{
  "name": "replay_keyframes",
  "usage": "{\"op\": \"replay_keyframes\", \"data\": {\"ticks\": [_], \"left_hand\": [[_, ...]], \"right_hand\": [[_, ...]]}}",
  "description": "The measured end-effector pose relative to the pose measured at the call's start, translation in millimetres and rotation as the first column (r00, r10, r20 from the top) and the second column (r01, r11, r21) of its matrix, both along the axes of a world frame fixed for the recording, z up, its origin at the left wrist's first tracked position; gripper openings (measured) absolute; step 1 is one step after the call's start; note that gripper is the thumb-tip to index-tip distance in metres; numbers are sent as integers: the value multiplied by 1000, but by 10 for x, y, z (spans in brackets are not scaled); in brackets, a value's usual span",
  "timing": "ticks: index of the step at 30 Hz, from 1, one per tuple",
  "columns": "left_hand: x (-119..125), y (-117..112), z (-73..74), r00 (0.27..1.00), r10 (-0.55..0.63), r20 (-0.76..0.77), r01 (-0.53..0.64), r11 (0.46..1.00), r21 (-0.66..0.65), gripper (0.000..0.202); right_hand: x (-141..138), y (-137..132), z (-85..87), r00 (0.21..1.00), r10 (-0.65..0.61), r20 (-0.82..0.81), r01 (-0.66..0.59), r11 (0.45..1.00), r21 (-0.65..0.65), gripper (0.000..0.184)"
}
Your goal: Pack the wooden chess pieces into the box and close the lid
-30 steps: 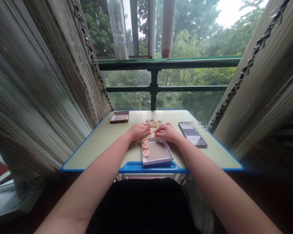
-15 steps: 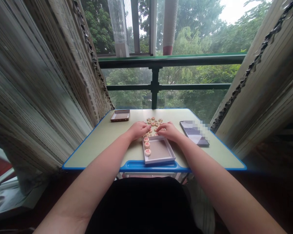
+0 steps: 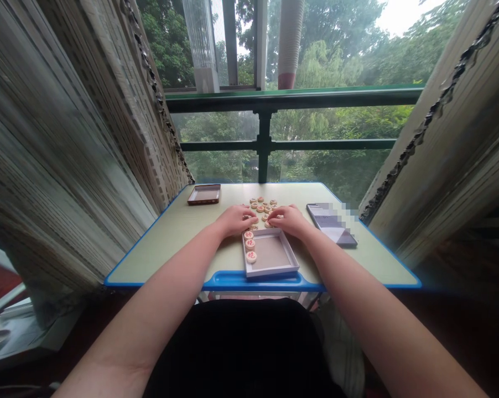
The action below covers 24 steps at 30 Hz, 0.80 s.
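Note:
A shallow white box (image 3: 282, 269) lies at the near edge of the table (image 3: 178, 243), with three round wooden chess pieces (image 3: 250, 245) in a column along its left side. Beyond the box several loose pieces (image 3: 263, 205) lie scattered. My left hand (image 3: 234, 219) rests knuckles up among the pieces at the box's far left corner, fingers curled on something I cannot make out. My right hand (image 3: 287, 219) sits at the far right corner, fingers bent and pinched over pieces.
A brown box lid (image 3: 204, 194) lies at the table's far left. A phone (image 3: 331, 222) lies to the right of my right hand. Woven blinds hang close on both sides. A green railing (image 3: 291, 99) and a window stand behind the table.
Both hands have stayed at the far end of the box, shifting only slightly among the pieces. The view has tilted a little.

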<state>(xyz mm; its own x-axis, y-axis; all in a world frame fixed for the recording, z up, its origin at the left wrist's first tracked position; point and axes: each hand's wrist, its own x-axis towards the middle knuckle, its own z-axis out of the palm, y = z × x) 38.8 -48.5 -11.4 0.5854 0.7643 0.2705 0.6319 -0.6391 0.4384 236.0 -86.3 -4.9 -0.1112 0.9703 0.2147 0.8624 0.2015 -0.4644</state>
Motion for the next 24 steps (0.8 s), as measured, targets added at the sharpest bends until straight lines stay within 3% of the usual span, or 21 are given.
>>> {"op": "replay_keyframes", "data": {"ticks": [7,13,21,24], "left_hand": [[2,42,-21,998,62,24,-62,998,1,35],[-15,124,-68,991,108,75,-103,993,-61,34],[-7,116,-56,963,179,203,-134,967,-217,37],[-9,119,-59,954,185,234,-136,968,-213,32]], "right_hand": [[49,95,-71,1000,-5,-13,6,998,66,14],[68,101,-91,993,-44,-109,57,991,119,19],[85,114,-104,996,-43,-84,54,990,128,20],[79,108,-101,998,-32,-58,39,991,124,20]]}}
